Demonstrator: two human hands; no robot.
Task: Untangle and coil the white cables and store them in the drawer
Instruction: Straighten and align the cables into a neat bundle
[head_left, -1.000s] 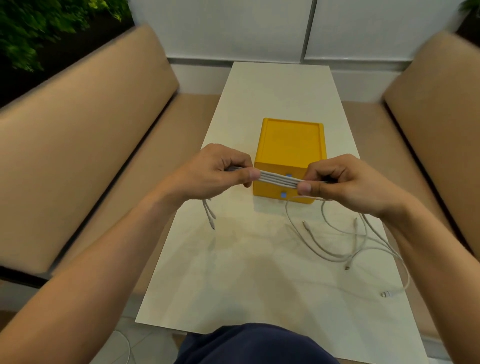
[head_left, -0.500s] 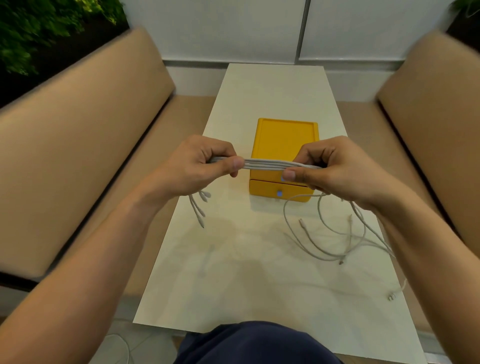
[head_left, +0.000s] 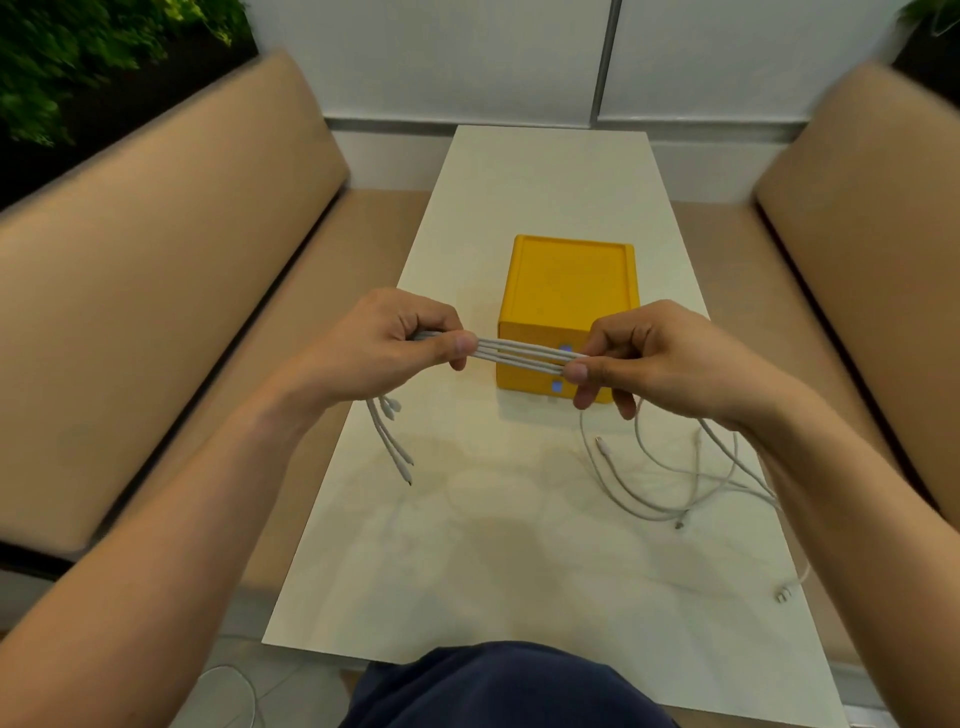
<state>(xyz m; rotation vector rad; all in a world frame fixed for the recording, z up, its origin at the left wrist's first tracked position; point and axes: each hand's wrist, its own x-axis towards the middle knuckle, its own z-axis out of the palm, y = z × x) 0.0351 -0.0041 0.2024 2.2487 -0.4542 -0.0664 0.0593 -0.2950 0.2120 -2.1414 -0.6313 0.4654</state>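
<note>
White cables run as a flat band of several strands between our two hands. We hold them in the air just in front of the yellow drawer box and above the table.

Our left hand has its fingers curled round the band, with the thumb pressed down on top of it. Our right hand pinches the other end of the span between thumb and forefinger, its remaining fingers curled loosely beneath. We judge that the two grips are set apart like this to draw the strands taut and side by side, so that crossings show and the lengths line up before any coiling begins.

The stretched span has its long axis across our body, left to right, dipping slightly toward the right hand. From under the left hand the short connector ends hang down, pointing toward the table's left edge. Gathering them on one side looks like a way to give the coil an even start.

From the right hand the loose tails drop to the tabletop and lie in overlapping curves on its right side. One plug lies apart near the right edge. That slack seems not yet sorted.

The box faces us with small blue knobs on its front, partly hidden behind the band. Its drawers look closed, so storing is some way off.
</note>
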